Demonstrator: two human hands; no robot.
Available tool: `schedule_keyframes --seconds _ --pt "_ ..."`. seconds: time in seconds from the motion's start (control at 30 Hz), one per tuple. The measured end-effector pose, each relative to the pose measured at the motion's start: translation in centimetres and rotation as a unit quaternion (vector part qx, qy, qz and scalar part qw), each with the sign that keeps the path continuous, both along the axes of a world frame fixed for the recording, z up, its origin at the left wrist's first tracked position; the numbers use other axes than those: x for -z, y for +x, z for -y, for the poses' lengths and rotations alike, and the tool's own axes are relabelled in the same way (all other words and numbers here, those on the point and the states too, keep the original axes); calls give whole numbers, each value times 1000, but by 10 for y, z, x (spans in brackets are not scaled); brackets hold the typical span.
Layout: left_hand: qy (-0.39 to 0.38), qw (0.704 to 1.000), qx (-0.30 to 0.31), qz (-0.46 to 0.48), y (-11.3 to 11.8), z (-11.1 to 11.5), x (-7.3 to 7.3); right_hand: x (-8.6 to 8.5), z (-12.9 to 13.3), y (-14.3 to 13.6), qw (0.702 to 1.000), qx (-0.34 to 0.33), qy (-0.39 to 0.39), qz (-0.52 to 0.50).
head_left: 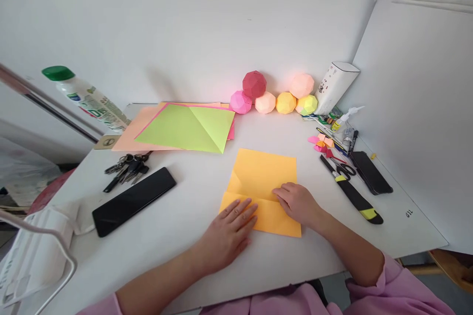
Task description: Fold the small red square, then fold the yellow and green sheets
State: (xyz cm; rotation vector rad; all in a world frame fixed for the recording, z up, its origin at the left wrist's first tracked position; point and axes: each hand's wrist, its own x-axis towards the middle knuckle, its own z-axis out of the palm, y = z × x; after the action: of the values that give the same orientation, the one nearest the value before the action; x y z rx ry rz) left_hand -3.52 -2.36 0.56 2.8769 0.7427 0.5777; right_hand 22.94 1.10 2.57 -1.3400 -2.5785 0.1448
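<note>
A sheet of orange paper (pixel 266 170) lies on the white table in front of me, with a fold line running across its lower part and a diagonal crease at its left. My left hand (pixel 231 229) rests flat on the lower left of the sheet, fingers stretched out and slightly apart. On the right half, my right hand (pixel 299 204) is closed, its fingers bent together and its fingertips at the fold line. The paper directly under both hands is hidden.
Behind lie green paper (pixel 192 128) and peach sheets, beside several paper balls (pixel 254 84). At right are a black-and-yellow knife (pixel 354 194), scissors (pixel 345 171), a glue bottle (pixel 340 123) and a black phone case (pixel 370 172). Keys (pixel 129 170), a phone (pixel 135 202) and a bottle (pixel 92 101) stand left.
</note>
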Motion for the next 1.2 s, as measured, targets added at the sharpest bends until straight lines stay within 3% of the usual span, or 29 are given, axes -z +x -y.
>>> schedule_keyframes --seconds 0.13,0.23,0.33,0.47,0.73,0.87,1.2 --pt "-71 995 19 -66 2 1 1 -2 11 -18 993 -45 97 -51" --pt "-106 994 -21 -4 1 -4 5 -2 25 -35 981 -151 77 -90" --pt "-113 987 -77 84 -2 -13 11 5 35 -48 978 -188 80 -45" --pt "-88 992 -71 64 -6 -22 15 15 39 -52 976 -197 90 28" --pt "-41 995 -81 -44 -12 -26 4 10 38 -55 976 -179 104 60" --pt "-23 995 -78 -62 -18 -29 7 8 45 -50 977 -169 112 63" --pt "-79 975 -162 -133 -37 -42 25 -2 89 10 986 -64 147 -45"
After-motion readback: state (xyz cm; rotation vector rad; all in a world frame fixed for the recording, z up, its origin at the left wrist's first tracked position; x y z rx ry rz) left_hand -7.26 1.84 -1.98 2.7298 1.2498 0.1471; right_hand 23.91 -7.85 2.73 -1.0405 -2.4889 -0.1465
